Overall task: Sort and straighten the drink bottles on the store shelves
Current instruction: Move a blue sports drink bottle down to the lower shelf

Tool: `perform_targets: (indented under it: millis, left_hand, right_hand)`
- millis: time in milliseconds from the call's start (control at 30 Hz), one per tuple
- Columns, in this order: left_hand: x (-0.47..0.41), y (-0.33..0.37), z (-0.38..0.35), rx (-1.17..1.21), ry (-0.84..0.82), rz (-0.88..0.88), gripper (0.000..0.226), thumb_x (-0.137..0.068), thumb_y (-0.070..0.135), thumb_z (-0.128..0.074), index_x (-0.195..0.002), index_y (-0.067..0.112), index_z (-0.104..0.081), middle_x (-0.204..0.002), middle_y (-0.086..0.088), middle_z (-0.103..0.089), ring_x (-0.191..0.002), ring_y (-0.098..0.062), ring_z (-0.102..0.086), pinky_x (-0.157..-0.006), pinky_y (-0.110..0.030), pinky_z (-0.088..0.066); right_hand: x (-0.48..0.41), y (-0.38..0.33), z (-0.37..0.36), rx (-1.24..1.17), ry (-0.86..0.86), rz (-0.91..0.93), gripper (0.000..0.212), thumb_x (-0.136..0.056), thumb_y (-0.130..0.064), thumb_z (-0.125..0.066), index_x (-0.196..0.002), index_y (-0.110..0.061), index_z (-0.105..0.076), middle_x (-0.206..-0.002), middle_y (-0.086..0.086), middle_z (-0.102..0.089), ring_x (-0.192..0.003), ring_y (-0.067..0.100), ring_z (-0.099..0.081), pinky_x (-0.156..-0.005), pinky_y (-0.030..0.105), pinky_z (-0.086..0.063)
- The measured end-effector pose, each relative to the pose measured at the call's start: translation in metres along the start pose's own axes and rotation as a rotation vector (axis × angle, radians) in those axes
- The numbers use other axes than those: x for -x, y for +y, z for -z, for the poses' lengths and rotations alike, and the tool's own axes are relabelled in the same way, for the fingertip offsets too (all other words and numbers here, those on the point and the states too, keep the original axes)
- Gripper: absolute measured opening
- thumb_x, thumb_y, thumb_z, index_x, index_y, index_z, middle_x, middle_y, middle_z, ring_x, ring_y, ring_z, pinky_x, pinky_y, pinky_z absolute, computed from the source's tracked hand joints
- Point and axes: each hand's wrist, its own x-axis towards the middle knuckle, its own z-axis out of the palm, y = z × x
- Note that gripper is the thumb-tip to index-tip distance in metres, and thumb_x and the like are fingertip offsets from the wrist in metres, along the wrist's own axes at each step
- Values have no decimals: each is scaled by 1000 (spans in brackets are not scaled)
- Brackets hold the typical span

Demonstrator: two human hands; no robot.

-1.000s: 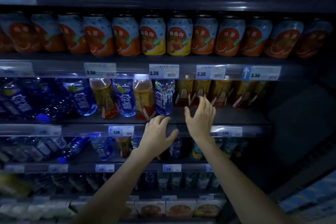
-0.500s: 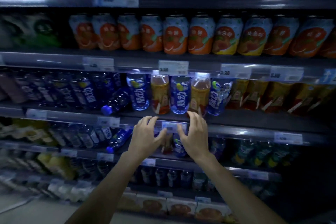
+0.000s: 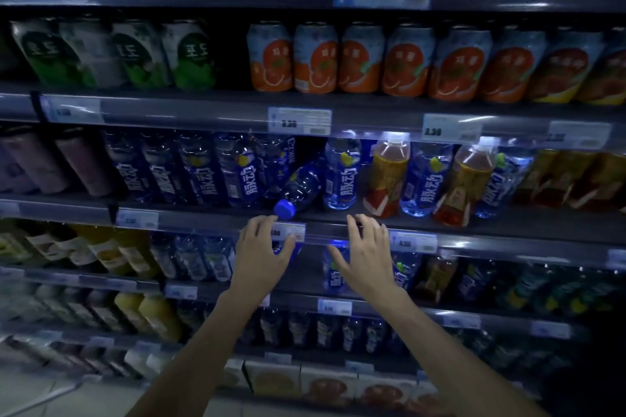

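A blue bottle [image 3: 299, 188] lies tipped over on the middle shelf [image 3: 210, 217], its blue cap pointing toward me over the shelf edge. To its right, upright blue bottles [image 3: 342, 176] alternate with orange tea bottles [image 3: 388, 176]. A row of upright blue bottles [image 3: 203, 173] stands to its left. My left hand [image 3: 262, 256] hovers just below the fallen bottle's cap, fingers spread, holding nothing. My right hand [image 3: 367, 252] is open too, at the shelf edge below the mixed bottles.
Orange cans [image 3: 338, 59] and green cans [image 3: 135, 54] fill the shelf above. Price tags [image 3: 299, 121] line the shelf rails. Lower shelves hold more blue bottles [image 3: 333, 272], yellow juice bottles [image 3: 159, 315] and cartons [image 3: 274, 382]. Floor shows at bottom left.
The view has swung left along the shelves, bringing the tipped blue bottle to centre. Both hands moved left and slightly down, and remain open and holding nothing.
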Motion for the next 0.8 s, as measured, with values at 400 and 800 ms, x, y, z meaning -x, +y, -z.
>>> perform_targets:
  millis: [400, 800]
  left_hand:
    - [-29, -8, -11, 257, 15, 41, 55, -91, 44, -55, -139, 25, -35, -134, 1, -41, -112, -16, -48, -85, -31, -41]
    - [-44, 7, -27, 377, 134, 142, 47, -83, 27, -72, -124, 18, -50, -120, -2, -46, -97, -19, -54, -82, -28, -45]
  right_hand:
    - [-2, 7, -3, 153, 24, -18, 71, -91, -58, -50, -138, -4, -49, -134, 16, -49, -130, 36, -43, -115, 51, -26]
    - [-6, 21, -8, 124, 116, 96, 62, -90, -44, -61, -133, 0, -54, -123, 17, -54, -122, 36, -47, -104, 48, -43]
